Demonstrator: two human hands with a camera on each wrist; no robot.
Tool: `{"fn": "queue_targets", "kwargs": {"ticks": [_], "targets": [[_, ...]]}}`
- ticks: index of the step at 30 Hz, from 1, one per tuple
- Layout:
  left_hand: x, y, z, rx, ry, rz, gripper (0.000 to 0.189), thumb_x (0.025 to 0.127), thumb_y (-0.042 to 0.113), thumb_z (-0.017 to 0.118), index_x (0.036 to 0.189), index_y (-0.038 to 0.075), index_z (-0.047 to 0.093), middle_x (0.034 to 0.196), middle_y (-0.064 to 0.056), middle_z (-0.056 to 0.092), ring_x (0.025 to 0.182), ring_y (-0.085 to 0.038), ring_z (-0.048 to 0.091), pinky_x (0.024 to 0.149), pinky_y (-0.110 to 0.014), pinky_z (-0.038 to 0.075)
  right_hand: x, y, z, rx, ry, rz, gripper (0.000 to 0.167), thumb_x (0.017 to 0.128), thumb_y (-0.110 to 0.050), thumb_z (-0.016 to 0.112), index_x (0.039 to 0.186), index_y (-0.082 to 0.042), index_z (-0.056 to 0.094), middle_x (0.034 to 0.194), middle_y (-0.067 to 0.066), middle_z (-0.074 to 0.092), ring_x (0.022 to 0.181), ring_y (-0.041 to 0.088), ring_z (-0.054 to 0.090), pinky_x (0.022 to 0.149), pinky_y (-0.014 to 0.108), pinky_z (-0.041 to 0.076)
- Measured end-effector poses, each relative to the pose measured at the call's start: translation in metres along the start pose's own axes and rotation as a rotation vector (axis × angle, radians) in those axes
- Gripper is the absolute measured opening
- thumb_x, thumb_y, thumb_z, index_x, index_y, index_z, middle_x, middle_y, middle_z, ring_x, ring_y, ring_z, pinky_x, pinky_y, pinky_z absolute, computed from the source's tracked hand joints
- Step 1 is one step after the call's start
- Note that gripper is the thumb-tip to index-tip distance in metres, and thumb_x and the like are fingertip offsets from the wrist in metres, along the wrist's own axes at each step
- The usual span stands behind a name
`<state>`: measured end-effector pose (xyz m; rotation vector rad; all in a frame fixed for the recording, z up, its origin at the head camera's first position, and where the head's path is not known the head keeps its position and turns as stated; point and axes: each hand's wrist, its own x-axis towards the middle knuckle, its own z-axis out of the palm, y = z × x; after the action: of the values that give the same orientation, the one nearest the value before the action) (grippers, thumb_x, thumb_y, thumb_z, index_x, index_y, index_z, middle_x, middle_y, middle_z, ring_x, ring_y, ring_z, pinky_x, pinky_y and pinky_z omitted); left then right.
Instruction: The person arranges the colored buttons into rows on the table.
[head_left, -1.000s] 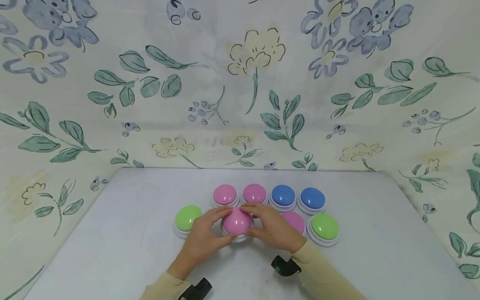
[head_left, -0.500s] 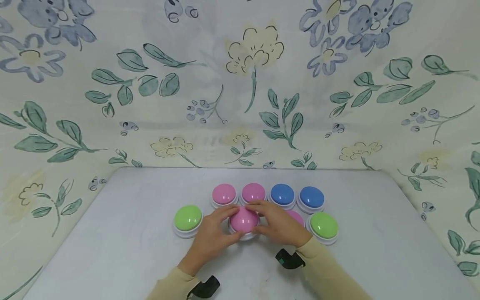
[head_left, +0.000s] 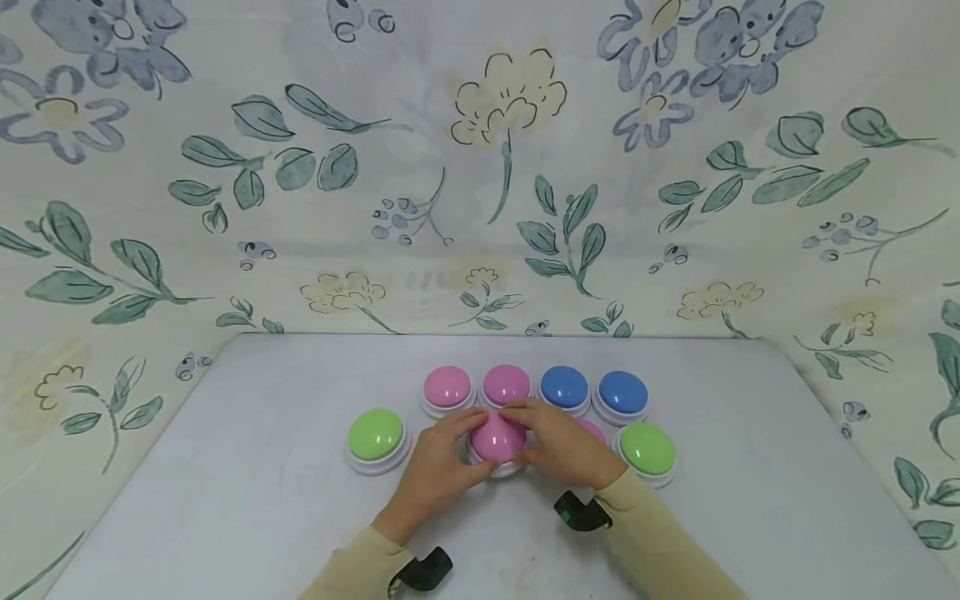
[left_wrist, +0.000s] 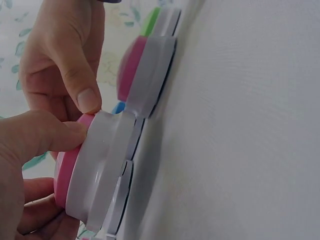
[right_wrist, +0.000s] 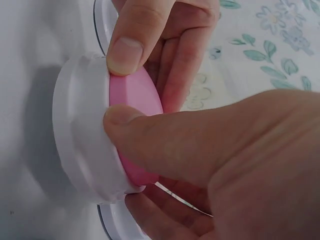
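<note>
Both hands grip one pink dome push button point(head_left: 498, 437) with a white base. My left hand point(head_left: 437, 468) holds its left side and my right hand point(head_left: 564, 446) its right side, thumbs at the near edge. In the left wrist view, the held button point(left_wrist: 92, 170) has its white base close to the table; a shadow lies beside it. In the right wrist view, both thumbs press the rim of the pink dome point(right_wrist: 135, 95). Another pink button point(head_left: 592, 429) is mostly hidden behind my right hand.
Behind the hands stands a row of two pink buttons point(head_left: 447, 387) and two blue buttons point(head_left: 564, 387). One green button point(head_left: 375, 435) sits to the left, another green button point(head_left: 648, 450) to the right. A floral cloth point(head_left: 480, 208) rises behind the white table point(head_left: 225, 483).
Both hands have shifted to the right with the pink button between them, away from the left green button and nearer the pink one behind my right hand.
</note>
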<state>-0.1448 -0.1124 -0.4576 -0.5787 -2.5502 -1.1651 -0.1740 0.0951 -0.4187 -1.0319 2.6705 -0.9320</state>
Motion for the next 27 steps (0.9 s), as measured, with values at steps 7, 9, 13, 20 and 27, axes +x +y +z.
{"fn": "queue_targets", "kwargs": {"ticks": [7, 9, 13, 20, 27], "targets": [[0.001, -0.001, 0.006, -0.017, -0.004, -0.01, 0.056, 0.071, 0.009, 0.087, 0.122, -0.004, 0.068, 0.125, -0.014, 0.068, 0.121, -0.031, 0.062, 0.103, -0.044, 0.051, 0.001, 0.003, 0.002, -0.042, -0.011, 0.029, 0.055, 0.087, -0.004, 0.077, 0.139, 0.0, 0.058, 0.142, 0.016, 0.055, 0.133, 0.031, 0.051, 0.108, 0.043, 0.047], [0.002, -0.001, 0.007, -0.022, -0.007, -0.013, 0.056, 0.071, 0.008, 0.087, 0.122, -0.004, 0.069, 0.125, -0.014, 0.068, 0.121, -0.03, 0.062, 0.103, -0.044, 0.051, 0.001, 0.004, 0.003, -0.054, -0.016, 0.04, 0.055, 0.087, -0.004, 0.077, 0.139, -0.001, 0.058, 0.142, 0.015, 0.056, 0.133, 0.03, 0.051, 0.107, 0.042, 0.047], [0.002, -0.001, 0.01, -0.016, -0.005, -0.012, 0.056, 0.07, 0.008, 0.087, 0.122, -0.004, 0.069, 0.124, -0.014, 0.069, 0.12, -0.03, 0.063, 0.102, -0.043, 0.051, 0.002, 0.004, 0.004, -0.078, -0.026, 0.061, 0.054, 0.088, -0.004, 0.075, 0.139, -0.001, 0.058, 0.142, 0.015, 0.055, 0.133, 0.03, 0.051, 0.108, 0.042, 0.047], [0.002, -0.003, 0.014, 0.007, 0.02, 0.023, 0.057, 0.067, 0.008, 0.088, 0.119, -0.005, 0.07, 0.121, -0.017, 0.07, 0.117, -0.031, 0.064, 0.1, -0.044, 0.052, 0.002, 0.001, 0.005, -0.105, -0.037, 0.073, 0.053, 0.089, -0.005, 0.075, 0.14, 0.0, 0.057, 0.142, 0.016, 0.056, 0.131, 0.031, 0.054, 0.105, 0.042, 0.049], [0.002, -0.004, 0.018, 0.009, 0.03, 0.013, 0.057, 0.067, 0.01, 0.089, 0.119, -0.003, 0.07, 0.12, -0.015, 0.07, 0.117, -0.029, 0.065, 0.099, -0.041, 0.053, 0.001, 0.002, 0.005, -0.124, -0.04, 0.07, 0.053, 0.089, -0.003, 0.075, 0.139, 0.002, 0.057, 0.139, 0.016, 0.058, 0.128, 0.031, 0.055, 0.103, 0.042, 0.051]]}}
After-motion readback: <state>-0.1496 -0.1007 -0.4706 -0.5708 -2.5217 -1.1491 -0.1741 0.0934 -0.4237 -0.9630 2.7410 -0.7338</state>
